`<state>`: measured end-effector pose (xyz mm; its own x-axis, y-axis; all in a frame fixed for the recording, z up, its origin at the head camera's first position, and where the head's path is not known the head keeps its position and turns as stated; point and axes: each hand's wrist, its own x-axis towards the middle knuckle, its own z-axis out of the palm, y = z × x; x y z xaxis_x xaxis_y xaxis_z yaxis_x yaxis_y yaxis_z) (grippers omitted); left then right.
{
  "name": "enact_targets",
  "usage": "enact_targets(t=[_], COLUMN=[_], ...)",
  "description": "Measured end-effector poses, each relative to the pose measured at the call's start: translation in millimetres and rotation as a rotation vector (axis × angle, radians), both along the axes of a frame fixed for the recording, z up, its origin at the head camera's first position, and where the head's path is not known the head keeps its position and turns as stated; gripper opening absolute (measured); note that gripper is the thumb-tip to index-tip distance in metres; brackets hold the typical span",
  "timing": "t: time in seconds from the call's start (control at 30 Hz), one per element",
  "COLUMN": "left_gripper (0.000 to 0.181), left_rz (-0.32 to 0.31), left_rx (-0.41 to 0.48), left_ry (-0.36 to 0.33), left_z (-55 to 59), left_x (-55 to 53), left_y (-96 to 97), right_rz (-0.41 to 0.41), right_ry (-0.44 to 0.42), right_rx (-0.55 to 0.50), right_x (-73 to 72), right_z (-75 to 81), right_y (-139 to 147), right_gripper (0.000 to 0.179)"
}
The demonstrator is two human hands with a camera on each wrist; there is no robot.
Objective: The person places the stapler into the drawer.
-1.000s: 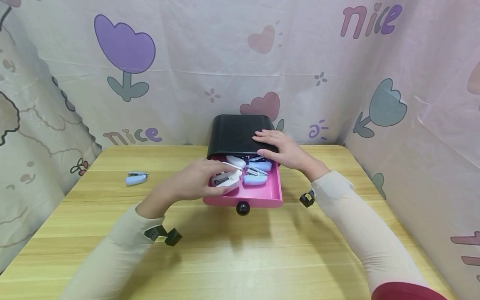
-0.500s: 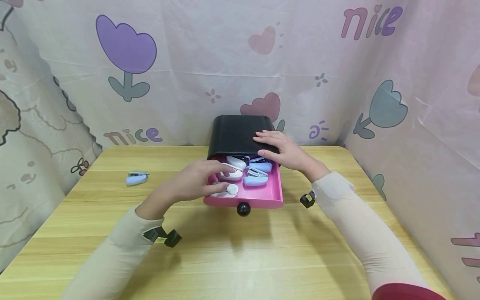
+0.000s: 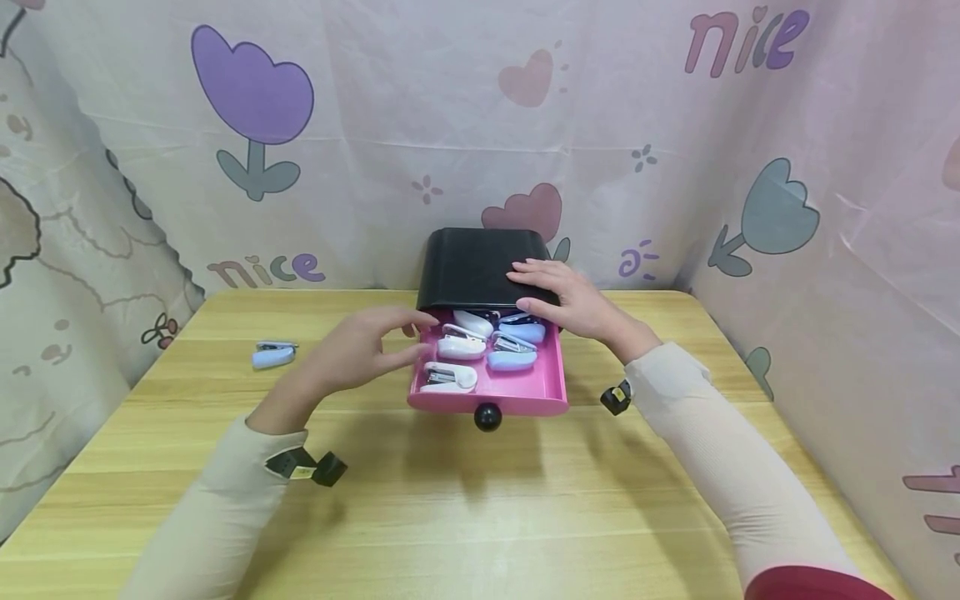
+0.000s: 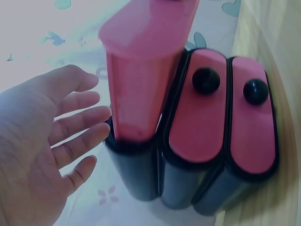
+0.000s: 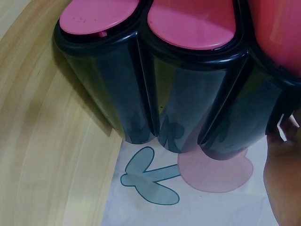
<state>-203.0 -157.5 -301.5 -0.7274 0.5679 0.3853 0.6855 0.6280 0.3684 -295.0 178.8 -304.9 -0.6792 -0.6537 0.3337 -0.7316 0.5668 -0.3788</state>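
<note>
A black drawer unit (image 3: 483, 267) stands at the back of the table, its top pink drawer (image 3: 525, 387) pulled out. Inside on the left lie three white staplers, the front one (image 3: 453, 379) crosswise near the drawer's front. Light blue staplers (image 3: 512, 361) lie on the right; the back of the drawer sits in shadow under the unit's top. My left hand (image 3: 360, 346) is at the drawer's left edge, holding nothing, fingers spread and slightly bent. My right hand (image 3: 566, 300) rests flat on the unit's top right, fingers straight.
One light blue stapler (image 3: 273, 356) lies alone on the wooden table (image 3: 465, 533) at left. Two closed drawers with black knobs (image 4: 206, 81) sit beneath the pulled-out one. A patterned curtain (image 3: 375, 167) hangs directly behind the unit.
My left hand has let go of a white stapler, now lying at the drawer's front left, and has drawn back leftward. The right hand stays in place.
</note>
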Motion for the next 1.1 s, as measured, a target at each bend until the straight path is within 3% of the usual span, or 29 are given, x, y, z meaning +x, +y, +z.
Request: enact_targets(t=[0.3,0.8,1.1], left_gripper=[0.034,0.039,0.045], left_rz=[0.064,0.238,0.297], left_rx=[0.046,0.047,0.071], left_ry=[0.022,-0.074,-0.126], left_z=[-15.6,-45.3,-60.7], left_x=[-12.6,-30.5,-36.2], left_y=[-31.9,-89.5,-120.5], right_rz=[0.002,-0.001,-0.008], right_ry=[0.004,-0.004,-0.008], right_rx=[-0.004,0.001,0.004], right_x=[-0.4,0.0,-0.5], right_z=[0.3,1.2,0.6], right_y=[1,1,0], right_gripper=[0.053,0.054,0.053])
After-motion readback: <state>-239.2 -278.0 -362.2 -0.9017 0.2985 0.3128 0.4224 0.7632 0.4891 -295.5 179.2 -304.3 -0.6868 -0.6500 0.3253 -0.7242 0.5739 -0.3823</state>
